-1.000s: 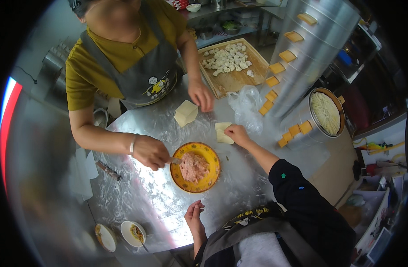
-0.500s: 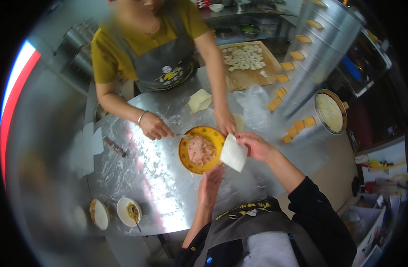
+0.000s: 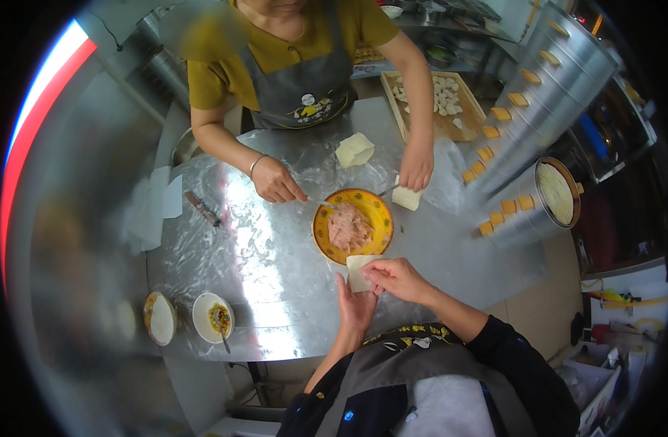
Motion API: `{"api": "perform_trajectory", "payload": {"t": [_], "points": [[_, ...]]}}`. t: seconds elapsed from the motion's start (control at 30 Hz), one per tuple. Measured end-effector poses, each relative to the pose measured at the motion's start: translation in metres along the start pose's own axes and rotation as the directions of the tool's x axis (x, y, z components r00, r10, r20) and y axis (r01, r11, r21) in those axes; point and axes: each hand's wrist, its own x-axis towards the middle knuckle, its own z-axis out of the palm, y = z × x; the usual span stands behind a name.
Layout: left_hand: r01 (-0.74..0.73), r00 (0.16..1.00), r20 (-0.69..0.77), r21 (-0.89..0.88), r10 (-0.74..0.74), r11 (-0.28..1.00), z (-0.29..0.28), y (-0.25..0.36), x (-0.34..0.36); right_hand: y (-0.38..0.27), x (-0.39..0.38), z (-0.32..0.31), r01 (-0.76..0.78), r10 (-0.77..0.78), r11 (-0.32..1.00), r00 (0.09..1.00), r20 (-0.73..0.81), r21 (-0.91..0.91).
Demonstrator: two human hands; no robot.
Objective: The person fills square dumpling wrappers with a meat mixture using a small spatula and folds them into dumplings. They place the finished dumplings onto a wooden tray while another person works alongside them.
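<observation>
Thin square wrapper (image 3: 357, 277) moved onto open left hand (image 3: 355, 309); right hand (image 3: 399, 280) pinches it; beyond them, lumpy meat (image 3: 350, 229), perhaps sticky.

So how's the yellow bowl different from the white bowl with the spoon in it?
The yellow bowl looks much bigger than the white bowl. The yellow bowl holds a heap of pink mince; the white bowl has only a little brownish-yellow food. The yellow bowl has dark patterns around its rim, while the white bowl looks plain inside. Both are round and sit on the metal table.
</observation>
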Motion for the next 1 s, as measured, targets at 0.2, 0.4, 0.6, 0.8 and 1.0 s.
{"api": "perform_trajectory", "payload": {"t": [0.2, 0.4, 0.6, 0.8, 1.0], "points": [[0.060, 0.990, -0.107, -0.234, -0.087, 0.970, 0.005, 0.013, -0.003, 0.023, 0.003, -0.014, 0.044, -0.022, 0.996, 0.964, -0.265, 0.077], [0.041, 0.985, -0.172, 0.077, -0.027, 0.996, 0.009, 0.013, -0.003, 0.021, -0.004, -0.001, -0.085, 0.150, 0.940, 0.973, -0.177, 0.331], [0.023, 0.999, 0.020, 0.396, -0.033, 0.918, 0.011, 0.030, -0.024, 0.015, -0.011, -0.003, -0.097, 0.141, 0.960, 0.978, -0.151, 0.264], [0.075, 0.997, -0.038, 0.253, -0.067, 0.965, 0.008, 0.024, -0.017, 0.014, -0.014, -0.008, -0.115, 0.133, 0.952, 0.990, -0.043, 0.284], [0.213, 0.974, -0.126, 0.221, -0.189, 0.952, 0.013, 0.021, -0.010, 0.009, -0.013, -0.021, -0.108, 0.127, 0.954, 0.990, -0.054, 0.278]]}}
